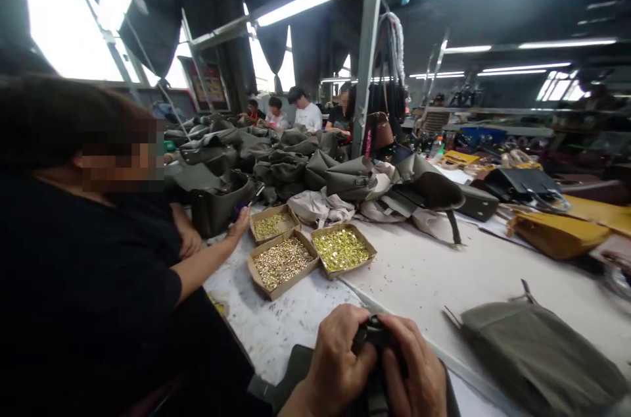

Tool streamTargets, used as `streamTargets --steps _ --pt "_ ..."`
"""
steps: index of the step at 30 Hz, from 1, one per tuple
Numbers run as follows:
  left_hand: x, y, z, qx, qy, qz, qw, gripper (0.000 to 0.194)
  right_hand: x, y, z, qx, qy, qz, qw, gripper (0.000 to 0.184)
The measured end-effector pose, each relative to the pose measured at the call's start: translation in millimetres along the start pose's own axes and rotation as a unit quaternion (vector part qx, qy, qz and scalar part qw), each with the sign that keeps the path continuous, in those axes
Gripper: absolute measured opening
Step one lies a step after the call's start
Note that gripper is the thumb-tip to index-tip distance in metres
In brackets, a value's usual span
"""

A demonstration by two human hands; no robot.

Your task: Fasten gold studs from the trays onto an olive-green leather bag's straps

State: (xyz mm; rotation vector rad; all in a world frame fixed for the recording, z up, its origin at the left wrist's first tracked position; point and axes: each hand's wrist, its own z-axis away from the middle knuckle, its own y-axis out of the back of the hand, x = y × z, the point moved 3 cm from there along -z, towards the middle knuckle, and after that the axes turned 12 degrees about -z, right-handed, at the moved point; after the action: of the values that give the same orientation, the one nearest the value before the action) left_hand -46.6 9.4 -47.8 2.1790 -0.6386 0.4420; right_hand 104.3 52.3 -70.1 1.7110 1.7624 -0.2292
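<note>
Both my hands are closed on a dark olive bag part [374,323] at the bottom centre. My left hand [338,352] pinches it from the left, thumb pressed inward. From the other side, my right hand [415,359] grips the same part with bent fingers. Olive material [296,367] spreads below and left of my hands, much of it hidden by them. Just beyond my hands stand three shallow cardboard trays: one with coppery-gold metal pieces [283,264], another with bright yellow-gold pieces [344,250], and a smaller gold-filled one [270,226] behind.
A co-worker in dark clothes sits at the left, one hand [239,223] by the trays. Olive bags [280,167] are heaped across the table's far side. Another olive bag [537,351] lies at right. Yellow bags [559,233] and a metal post [367,55] stand farther off.
</note>
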Motion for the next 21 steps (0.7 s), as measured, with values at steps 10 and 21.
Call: streamTargets --steps 10,21 --pt "-9.1 12.2 10.6 0.101 -0.13 0.065 0.984 0.031 -29.3 -4.3 -1.4 0.039 0.168 0.059 0.983 0.034" --pt "-21.8 16.2 14.9 0.108 -0.22 0.05 0.968 0.031 -48.9 -2.8 -3.3 0.024 0.178 0.101 0.979 0.026"
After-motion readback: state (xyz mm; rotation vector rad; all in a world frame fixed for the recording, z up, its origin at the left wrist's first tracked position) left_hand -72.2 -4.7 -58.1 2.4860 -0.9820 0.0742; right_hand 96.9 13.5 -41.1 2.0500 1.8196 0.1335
